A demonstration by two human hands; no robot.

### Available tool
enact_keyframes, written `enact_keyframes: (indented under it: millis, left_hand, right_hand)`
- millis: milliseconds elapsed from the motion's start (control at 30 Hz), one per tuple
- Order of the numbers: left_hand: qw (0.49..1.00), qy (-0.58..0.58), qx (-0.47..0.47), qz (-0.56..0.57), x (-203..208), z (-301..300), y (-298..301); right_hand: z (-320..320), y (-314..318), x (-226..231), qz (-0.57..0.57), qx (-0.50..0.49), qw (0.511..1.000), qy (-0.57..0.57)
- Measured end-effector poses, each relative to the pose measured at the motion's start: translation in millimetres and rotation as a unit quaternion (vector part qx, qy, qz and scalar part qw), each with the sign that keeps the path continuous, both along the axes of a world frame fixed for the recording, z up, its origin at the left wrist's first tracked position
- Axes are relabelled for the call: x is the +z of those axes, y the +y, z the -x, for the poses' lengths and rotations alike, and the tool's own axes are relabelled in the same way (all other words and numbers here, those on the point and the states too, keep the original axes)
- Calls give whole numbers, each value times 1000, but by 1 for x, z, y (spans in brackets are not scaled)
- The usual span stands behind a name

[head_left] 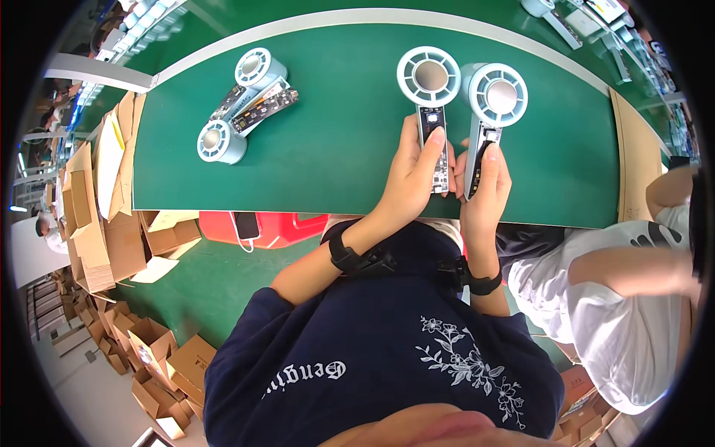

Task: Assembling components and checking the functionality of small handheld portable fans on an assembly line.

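Observation:
My left hand (415, 165) grips a light-blue handheld fan (429, 76) by its handle, with the thumb lying on the exposed circuit board. In my right hand (488, 175) is a second handheld fan (498, 94), held by its handle, the thumb near the board set in it. Both round, spoked heads point away from me, side by side and close together. The fingertips of the two hands nearly meet between the handles. Off to the left on the green table (335, 127) lie more fans (253, 68) with open handles and bare boards, heads at opposite ends.
Cardboard (639, 149) stands at the table's right edge, and cartons (93, 216) crowd its left end. A red stool (287, 229) with a phone (246, 226) on it sits under the near edge. Another person in a white shirt (618, 328) is close on my right.

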State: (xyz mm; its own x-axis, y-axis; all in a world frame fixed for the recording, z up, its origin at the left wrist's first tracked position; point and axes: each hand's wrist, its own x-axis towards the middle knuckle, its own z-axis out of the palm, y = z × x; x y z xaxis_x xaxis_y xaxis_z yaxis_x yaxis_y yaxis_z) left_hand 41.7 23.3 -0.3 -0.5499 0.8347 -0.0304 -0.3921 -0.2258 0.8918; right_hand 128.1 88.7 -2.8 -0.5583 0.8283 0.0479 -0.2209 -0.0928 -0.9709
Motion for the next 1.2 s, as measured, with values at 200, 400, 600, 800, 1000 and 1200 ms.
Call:
enact_keyframes:
  millis: [200,400,600,800,1000,1200]
  left_hand:
    - [999,-15,-48,-5,2,-10,18]
    - [996,-13,-68,56,3,-8,25]
    - [985,-36,-121,116,8,-11,54]
    - [964,11,-230,135,-3,-25,134]
    - [840,289,-384,250,38,-3,154]
    - [816,379,-397,-180,139,13,24]
  right_hand:
    - [-19,14,4,-7,-39,999,-23]
    - [-28,29,14,67,-1,997,-29]
    - [-43,57,23,188,41,981,-6]
    - [-81,114,18,90,28,982,-165]
    - [-96,142,34,-76,0,920,-385]
    - [-110,101,86,-386,-62,782,-485]
